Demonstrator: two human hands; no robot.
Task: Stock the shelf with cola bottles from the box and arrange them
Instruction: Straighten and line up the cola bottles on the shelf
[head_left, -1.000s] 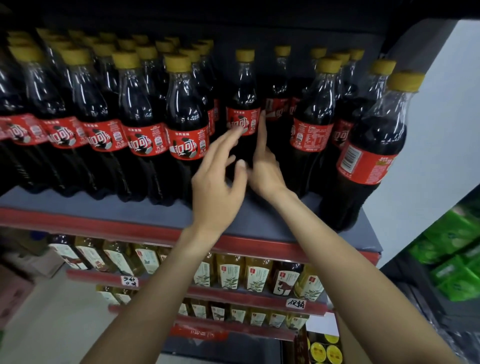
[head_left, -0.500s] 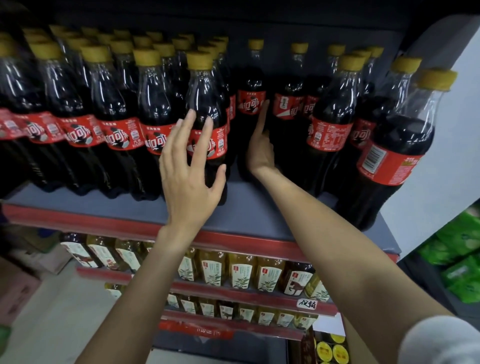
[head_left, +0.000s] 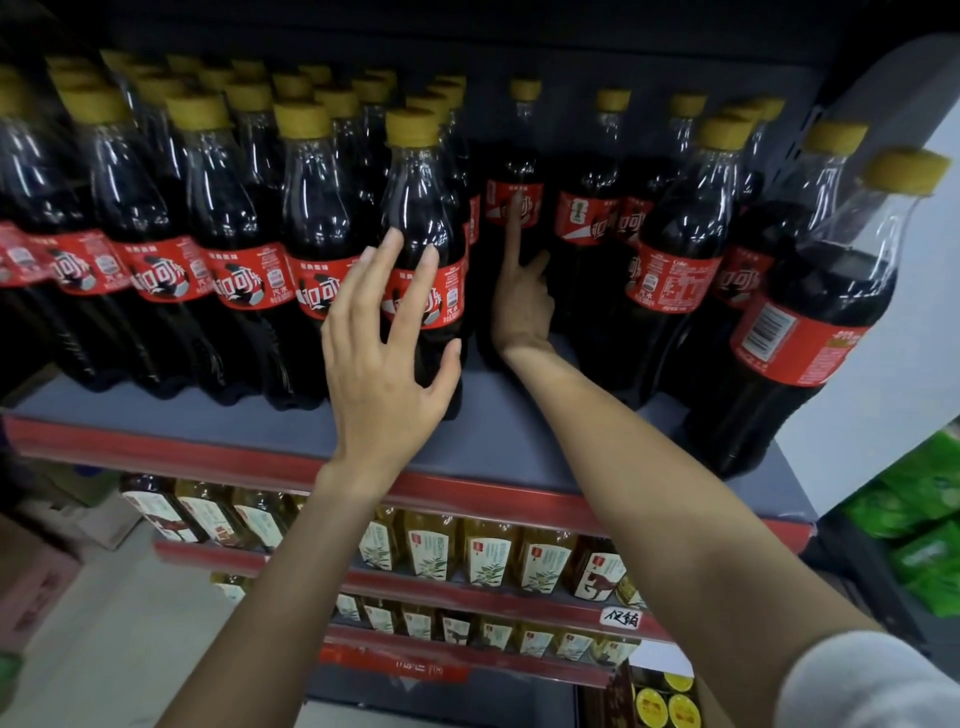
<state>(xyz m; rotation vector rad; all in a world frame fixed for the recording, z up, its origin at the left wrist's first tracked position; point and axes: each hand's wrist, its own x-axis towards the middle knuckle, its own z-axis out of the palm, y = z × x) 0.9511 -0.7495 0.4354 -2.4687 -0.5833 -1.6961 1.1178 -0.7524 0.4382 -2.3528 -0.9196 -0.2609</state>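
Cola bottles (head_left: 228, 218) fill the grey top shelf (head_left: 498, 436), yellow caps, red labels, packed rows on the left, looser on the right with a gap in the middle. I see the left hand (head_left: 379, 358) spread flat, fingers (head_left: 415, 291) straight and apart, at the front bottle (head_left: 423, 249) next to the gap; can't tell if it touches. Right hand (head_left: 522, 306) reaches deep into the gap, index finger (head_left: 514, 228) straight up against the label of a rear bottle (head_left: 517, 192), other fingers curled in, gripping nothing I can make out. Rightmost bottle (head_left: 815, 317) stands at the shelf's front corner, appears tilted, may be lens warp. Red strip along the shelf's edge.

Back rows are dark, count unclear. Far-left bottles cut off by the frame.

Below: two lower shelves of yellow tea bottles (head_left: 488, 556), a handwritten price tag (head_left: 621, 618), yellow-lidded cans (head_left: 667, 706) at bottom. Green packs (head_left: 924, 525) on the right, cardboard box (head_left: 31, 582) on the floor at left. White sleeve (head_left: 862, 686) at lower right.
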